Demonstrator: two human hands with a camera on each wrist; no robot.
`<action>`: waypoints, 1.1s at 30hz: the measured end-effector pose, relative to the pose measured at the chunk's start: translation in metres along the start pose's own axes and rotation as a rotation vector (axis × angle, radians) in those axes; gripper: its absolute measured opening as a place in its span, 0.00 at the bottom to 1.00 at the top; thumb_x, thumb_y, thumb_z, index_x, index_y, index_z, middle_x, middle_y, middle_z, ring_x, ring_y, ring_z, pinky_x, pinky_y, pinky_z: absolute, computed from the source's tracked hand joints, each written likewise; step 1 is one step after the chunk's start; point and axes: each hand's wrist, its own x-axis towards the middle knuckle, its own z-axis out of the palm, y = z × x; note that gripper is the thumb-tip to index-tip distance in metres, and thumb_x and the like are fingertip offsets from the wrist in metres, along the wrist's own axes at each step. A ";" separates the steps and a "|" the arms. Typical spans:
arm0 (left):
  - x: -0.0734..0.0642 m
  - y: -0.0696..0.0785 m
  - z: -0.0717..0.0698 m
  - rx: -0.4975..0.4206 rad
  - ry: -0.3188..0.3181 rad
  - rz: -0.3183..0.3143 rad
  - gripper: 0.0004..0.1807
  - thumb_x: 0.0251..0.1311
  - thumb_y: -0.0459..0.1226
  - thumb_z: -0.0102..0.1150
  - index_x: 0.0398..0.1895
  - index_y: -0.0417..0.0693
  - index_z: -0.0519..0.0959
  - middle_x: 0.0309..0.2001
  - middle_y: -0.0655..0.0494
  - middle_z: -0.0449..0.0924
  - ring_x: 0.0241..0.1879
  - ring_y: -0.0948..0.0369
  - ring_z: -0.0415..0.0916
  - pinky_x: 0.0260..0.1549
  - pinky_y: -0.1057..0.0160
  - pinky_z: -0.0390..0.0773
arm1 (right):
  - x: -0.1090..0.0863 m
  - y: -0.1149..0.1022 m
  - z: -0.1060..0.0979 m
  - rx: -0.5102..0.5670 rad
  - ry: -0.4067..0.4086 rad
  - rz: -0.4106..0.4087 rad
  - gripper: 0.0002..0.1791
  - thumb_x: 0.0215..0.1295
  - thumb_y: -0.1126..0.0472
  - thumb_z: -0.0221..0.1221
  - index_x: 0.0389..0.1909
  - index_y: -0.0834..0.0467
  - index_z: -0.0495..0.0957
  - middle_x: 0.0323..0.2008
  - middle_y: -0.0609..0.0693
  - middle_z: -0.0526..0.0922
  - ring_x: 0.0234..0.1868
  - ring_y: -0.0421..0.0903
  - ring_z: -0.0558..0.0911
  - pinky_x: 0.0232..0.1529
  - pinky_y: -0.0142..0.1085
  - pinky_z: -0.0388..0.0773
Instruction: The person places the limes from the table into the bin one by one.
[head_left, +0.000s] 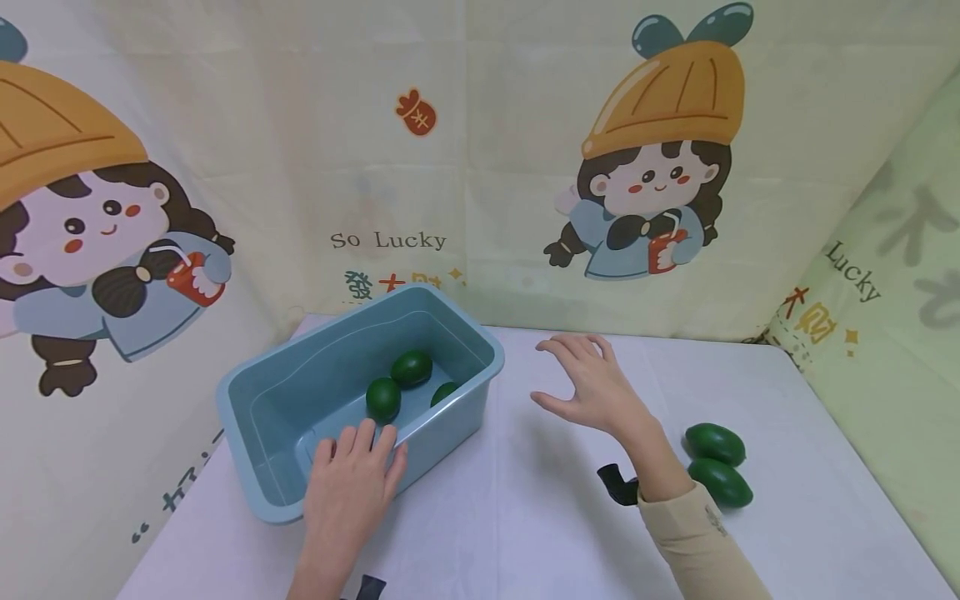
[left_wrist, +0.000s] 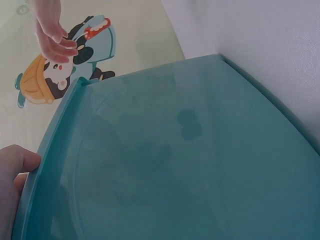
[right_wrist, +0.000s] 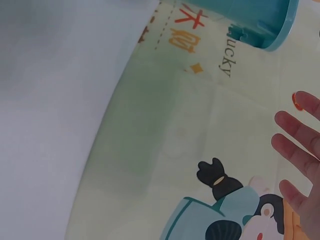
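My left hand (head_left: pixel 347 487) grips the near long rim of a blue plastic bin (head_left: pixel 442 450), fingers reaching over it. In the left wrist view the thumb and a finger (left_wrist: pixel 17 162) lie on either side of the rim. Three smooth, dark green, avocado-like fruits are inside the bin, one of them a round-looking fruit (head_left: pixel 383 399) and one partly hidden by the near wall. Right of the bin, my right hand (head_left: pixel 596 387) hovers over the table, fingers spread and gently bent, holding nothing. The right wrist view shows the same empty hand (right_wrist: pixel 302 150).
Two more green fruits (head_left: pixel 720 482) lie side by side on the white table (head_left: pixel 525 533), right of my right forearm. Cartoon-printed cloth (head_left: pixel 510 167) stands behind the table and along its sides. A black strap (head_left: pixel 618 485) shows at the right wrist.
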 end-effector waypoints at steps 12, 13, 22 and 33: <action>0.000 0.000 0.002 -0.012 0.026 0.003 0.30 0.68 0.51 0.17 0.29 0.46 0.71 0.24 0.51 0.61 0.26 0.53 0.59 0.28 0.55 0.60 | -0.017 0.008 -0.004 -0.012 0.010 0.034 0.34 0.49 0.40 0.61 0.55 0.54 0.69 0.54 0.53 0.72 0.58 0.50 0.66 0.60 0.55 0.49; 0.000 0.000 0.002 -0.012 0.025 0.003 0.30 0.68 0.51 0.17 0.29 0.46 0.71 0.24 0.51 0.61 0.26 0.53 0.59 0.29 0.55 0.60 | -0.019 0.009 -0.004 -0.014 0.011 0.038 0.34 0.49 0.40 0.61 0.55 0.54 0.69 0.54 0.53 0.72 0.58 0.51 0.66 0.60 0.55 0.49; 0.000 0.000 0.001 -0.002 0.023 -0.002 0.30 0.67 0.51 0.18 0.29 0.46 0.72 0.24 0.51 0.62 0.26 0.54 0.59 0.29 0.56 0.60 | -0.038 0.021 -0.006 -0.021 0.039 0.061 0.34 0.48 0.40 0.62 0.54 0.55 0.69 0.53 0.53 0.72 0.56 0.51 0.67 0.59 0.55 0.50; 0.001 0.000 0.001 0.000 0.034 0.008 0.29 0.67 0.51 0.18 0.28 0.46 0.70 0.23 0.51 0.60 0.25 0.54 0.59 0.27 0.56 0.60 | -0.056 0.033 -0.009 -0.016 0.048 0.100 0.35 0.47 0.43 0.63 0.54 0.57 0.69 0.51 0.56 0.72 0.55 0.54 0.67 0.57 0.57 0.50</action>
